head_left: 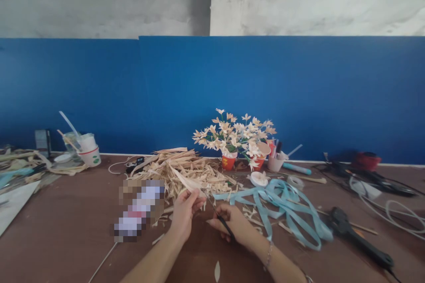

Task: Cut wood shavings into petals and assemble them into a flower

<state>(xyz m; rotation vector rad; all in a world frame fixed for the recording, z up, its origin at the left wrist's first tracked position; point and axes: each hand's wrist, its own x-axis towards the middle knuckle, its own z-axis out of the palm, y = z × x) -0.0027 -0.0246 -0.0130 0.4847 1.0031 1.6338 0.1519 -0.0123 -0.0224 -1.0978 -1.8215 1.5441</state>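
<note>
Between the thumb and fingers of my left hand (186, 212) is a pale corn husk (184, 177), its long end slanting up to the left. My right hand (232, 222) grips a pair of scissors with black handles (226, 228). The scissor blades point up and left toward the husk's lower end, close to my left fingertips; whether they touch it I cannot tell. Behind both hands spreads a heap of dry husk strips and scraps (202, 170). A small petal-shaped husk piece (217, 271) lies on the brown table (83, 230) below my hands.
Cream flowers (232, 135) stand in red cups (229, 162) at the back. Tangled blue ribbon (285, 201) and a black glue gun or similar handled tool (360, 239) lie right. A blurred-out phone-like object (139, 212) with a cable is left. A white cup (90, 156) stands farther left.
</note>
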